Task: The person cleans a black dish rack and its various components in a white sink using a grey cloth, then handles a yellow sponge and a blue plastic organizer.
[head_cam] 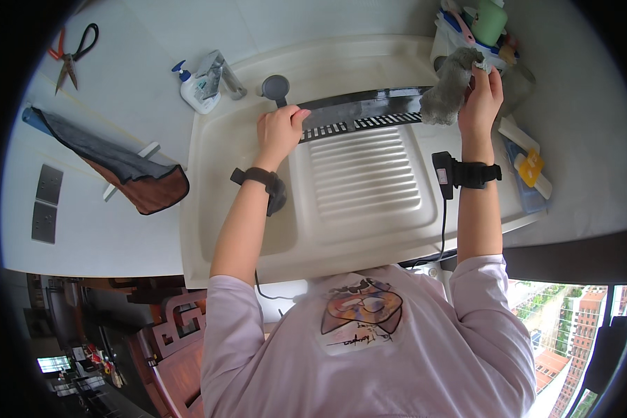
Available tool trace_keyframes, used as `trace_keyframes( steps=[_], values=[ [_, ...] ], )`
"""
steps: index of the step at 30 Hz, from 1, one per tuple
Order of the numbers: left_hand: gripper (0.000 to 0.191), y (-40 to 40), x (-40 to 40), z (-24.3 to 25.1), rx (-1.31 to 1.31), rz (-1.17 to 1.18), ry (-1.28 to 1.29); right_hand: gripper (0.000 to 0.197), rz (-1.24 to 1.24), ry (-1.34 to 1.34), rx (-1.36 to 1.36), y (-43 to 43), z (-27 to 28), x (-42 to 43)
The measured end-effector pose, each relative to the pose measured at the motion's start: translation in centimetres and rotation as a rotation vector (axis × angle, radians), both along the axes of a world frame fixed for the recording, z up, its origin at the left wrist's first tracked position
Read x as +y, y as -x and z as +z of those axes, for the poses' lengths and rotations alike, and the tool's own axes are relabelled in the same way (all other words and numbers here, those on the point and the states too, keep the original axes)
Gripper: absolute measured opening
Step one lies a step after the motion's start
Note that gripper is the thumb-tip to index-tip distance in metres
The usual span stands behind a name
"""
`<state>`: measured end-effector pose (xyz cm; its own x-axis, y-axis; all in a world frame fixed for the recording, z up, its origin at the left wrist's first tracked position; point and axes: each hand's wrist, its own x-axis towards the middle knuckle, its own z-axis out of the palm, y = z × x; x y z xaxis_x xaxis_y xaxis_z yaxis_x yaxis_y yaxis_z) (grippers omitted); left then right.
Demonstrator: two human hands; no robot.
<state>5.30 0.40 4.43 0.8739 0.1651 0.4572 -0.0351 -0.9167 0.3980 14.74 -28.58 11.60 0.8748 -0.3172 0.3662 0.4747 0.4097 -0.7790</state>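
Observation:
My left hand (280, 130) grips the left end of a long black slotted panel (366, 107), its thumb on the upper face. The panel spans the back of a cream laundry sink, above the ribbed washboard (366, 172), and looks wet and shiny. At the panel's right end my right hand (480, 99) holds a grey cloth (444, 94), which hangs over that end and hides it. Whether the right fingers also touch the panel cannot be told.
A faucet (230, 78) and a white pump bottle (201, 96) stand at the back left, near a grey round-headed fitting (276, 88). A caddy (444, 39) with a green bottle is back right. Brushes (533, 167) lie on the right ledge. A towel (136, 183) hangs left.

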Motion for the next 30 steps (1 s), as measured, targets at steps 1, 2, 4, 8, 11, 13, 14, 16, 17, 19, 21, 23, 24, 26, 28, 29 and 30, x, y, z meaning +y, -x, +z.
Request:
trace_keyframes(
  steps=[1, 2, 4, 8, 11, 13, 14, 16, 17, 19, 21, 23, 24, 26, 28, 29, 30],
  values=[
    [0.023, -0.2, 0.4, 0.0, -0.001, 0.004, -0.004, 0.010, 0.004, -0.004, -0.001, 0.4, -0.1, 0.3],
    [0.024, -0.4, 0.8, 0.0, -0.003, 0.008, -0.011, 0.014, -0.053, 0.021, -0.039, 0.7, -0.3, 0.7],
    [0.025, -0.9, 1.3, 0.4, -0.006, 0.006, -0.020, 0.017, -0.117, 0.045, -0.078, 1.3, -0.6, 1.2],
    [0.028, -1.8, 2.5, 1.3, 0.111, 0.021, 0.091, 0.021, -0.294, 0.028, -0.122, 2.1, -1.1, 1.5],
    [0.033, -2.3, 4.3, 1.7, 0.123, -0.001, 0.080, 0.022, -0.429, 0.013, -0.151, 1.8, -2.1, 1.0],
    [0.035, -2.6, 5.2, 1.9, 0.274, 0.083, 0.136, 0.022, -0.463, -0.013, -0.141, 1.7, -2.5, 1.0],
    [0.037, -2.7, 5.6, 2.0, 0.325, 0.075, 0.175, 0.023, -0.435, -0.035, -0.111, 1.8, -2.9, 1.2],
    [0.036, -2.9, 6.1, 1.7, 0.313, 0.077, 0.176, 0.024, -0.408, -0.057, -0.082, 1.8, -3.5, 1.4],
    [0.036, -2.9, 6.4, 1.5, 0.303, 0.081, 0.177, 0.025, -0.401, -0.033, -0.088, 1.3, -4.4, 1.6],
    [0.036, -2.8, 5.7, 2.3, 0.323, 0.078, 0.158, 0.027, -0.405, -0.006, -0.091, 0.8, -5.8, 1.7],
    [0.036, -2.7, 5.4, 2.4, 0.342, 0.083, 0.138, 0.029, -0.337, 0.093, 0.008, 0.4, -7.3, 2.1],
    [0.035, -2.9, 5.5, 2.4, 0.318, 0.067, 0.120, 0.030, -0.372, 0.177, -0.045, -0.6, -8.9, 2.0],
    [0.035, -2.9, 5.5, 2.4, 0.317, 0.069, 0.118, 0.030, -0.453, 0.334, -0.018, -0.6, -9.0, 2.2],
    [0.035, -2.8, 5.6, 2.1, 0.284, 0.091, 0.068, 0.031, -0.532, 0.490, 0.008, -0.9, -9.7, 2.5],
    [0.034, -2.8, 5.6, 2.1, 0.266, 0.079, 0.060, 0.030, -0.600, 0.516, 0.063, -1.7, -10.4, 2.1],
    [0.033, -2.8, 5.6, 2.0, 0.249, 0.070, 0.053, 0.030, -0.603, 0.517, 0.063, -2.1, -10.8, 1.5],
    [0.033, -2.8, 5.5, 2.0, 0.250, 0.066, 0.055, 0.030, -0.558, 0.476, 0.048, -2.1, -10.8, 1.1]
  ],
)
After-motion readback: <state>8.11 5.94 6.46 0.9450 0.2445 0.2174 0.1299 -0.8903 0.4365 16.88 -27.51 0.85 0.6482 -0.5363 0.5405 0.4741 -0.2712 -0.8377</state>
